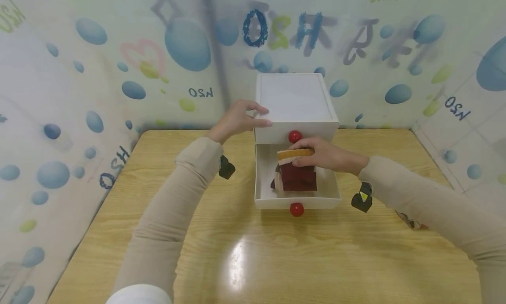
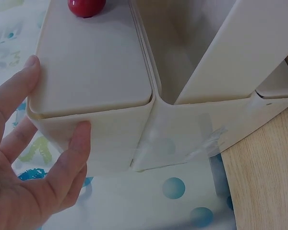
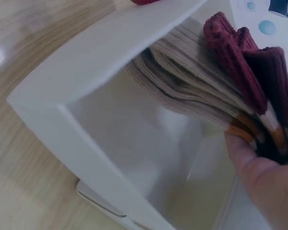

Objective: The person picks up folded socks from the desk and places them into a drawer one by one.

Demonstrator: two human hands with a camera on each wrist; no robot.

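Note:
A small white drawer box point(image 1: 292, 97) stands at the back of the table, its lower drawer point(image 1: 266, 203) pulled out and its upper one closed. My left hand point(image 1: 240, 119) holds the upper left front corner, thumb and fingers spread round its edges point(image 2: 57, 115). Over the lower drawer, my right hand point(image 1: 328, 153) pinches a bundle of folded ribbed knitwear point(image 1: 299, 176) between thumb and fingers. Burgundy, white, orange and beige parts show in it. In the right wrist view the beige layers point(image 3: 187, 86) hang inside the drawer; the right hand's far fingers are mostly hidden.
Red ball knobs mark the upper point(image 1: 294, 136) and lower point(image 1: 297, 209) drawer fronts. A wooden table point(image 1: 221, 251) lies below, with patterned walls close behind and beside it. Partly behind the right sleeve lies a small dark and red item point(image 1: 411, 220).

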